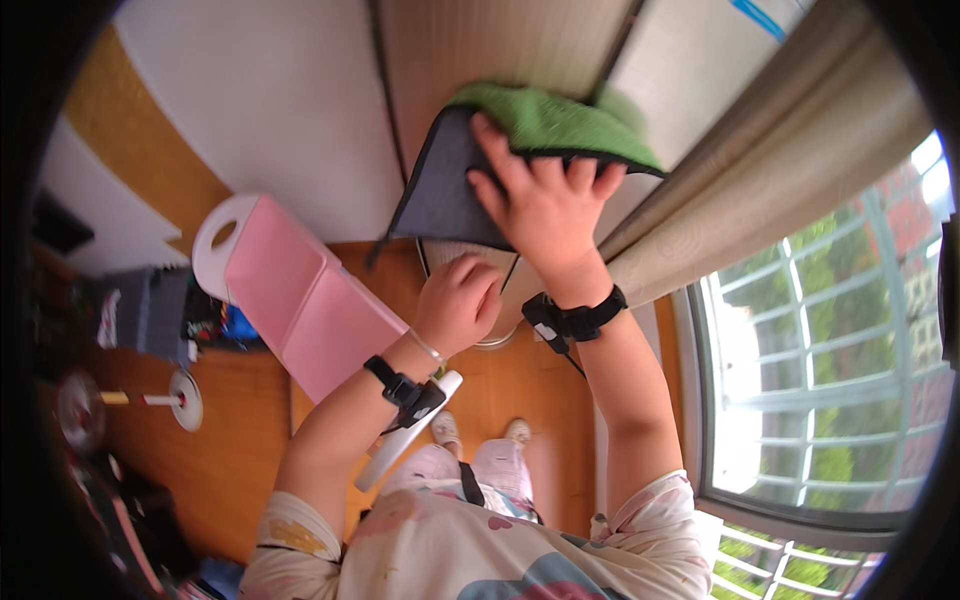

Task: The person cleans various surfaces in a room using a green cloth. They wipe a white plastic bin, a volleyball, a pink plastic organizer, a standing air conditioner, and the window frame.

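Note:
My right hand [559, 214] presses a microfibre cloth [450, 184], grey on one side and green on the other, with black edging. Its index finger and thumb lie on the grey side, while other fingertips go under the folded green part. Behind the cloth rises a tall beige upright unit [502, 45], its rounded base near the floor. Lower and to the left, my left hand [459, 307] is loosely curled with nothing visible in it, apart from the cloth. Both wrists wear black strapped devices.
A pink and white plastic chair [330, 330] stands left of my left hand. Beige curtains [750, 165] hang beside a barred window [817, 360] on the right. Dumbbell-like weights [184, 400] and a grey storage bin [146, 315] are on the wooden floor at left.

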Action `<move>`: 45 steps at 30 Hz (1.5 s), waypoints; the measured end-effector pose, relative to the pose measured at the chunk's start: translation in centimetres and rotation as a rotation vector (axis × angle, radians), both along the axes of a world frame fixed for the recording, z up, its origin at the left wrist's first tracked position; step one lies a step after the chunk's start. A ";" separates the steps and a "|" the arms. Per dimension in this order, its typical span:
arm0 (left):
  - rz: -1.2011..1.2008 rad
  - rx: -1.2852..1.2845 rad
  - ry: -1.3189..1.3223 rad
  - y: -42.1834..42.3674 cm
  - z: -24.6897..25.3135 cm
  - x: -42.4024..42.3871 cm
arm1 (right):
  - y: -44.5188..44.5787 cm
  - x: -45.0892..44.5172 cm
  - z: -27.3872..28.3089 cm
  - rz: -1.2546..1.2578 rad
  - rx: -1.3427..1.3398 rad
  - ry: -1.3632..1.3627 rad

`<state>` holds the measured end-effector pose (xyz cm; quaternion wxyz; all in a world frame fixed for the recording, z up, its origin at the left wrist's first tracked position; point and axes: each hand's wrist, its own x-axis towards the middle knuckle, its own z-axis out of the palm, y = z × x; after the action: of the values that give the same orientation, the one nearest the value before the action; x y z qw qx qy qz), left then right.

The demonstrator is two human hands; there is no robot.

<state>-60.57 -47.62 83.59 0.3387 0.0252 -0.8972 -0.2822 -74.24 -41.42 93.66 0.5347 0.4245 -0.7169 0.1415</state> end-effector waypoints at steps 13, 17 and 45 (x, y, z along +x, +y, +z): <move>0.472 0.303 0.308 1.5 4.0 -5.0 | 4.8 1.6 0.6 0.391 0.349 -0.159; 0.530 0.226 0.522 0.9 11.6 -7.0 | 6.9 1.9 3.1 0.425 0.309 -0.194; 0.167 -0.100 0.094 -10.3 10.4 -4.4 | 0.9 11.0 0.9 0.138 0.107 -0.325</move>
<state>-64.97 -57.89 93.97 0.4037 0.0698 -0.8880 -0.2086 -63.26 -40.49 94.58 0.3776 0.4719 -0.7695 0.2061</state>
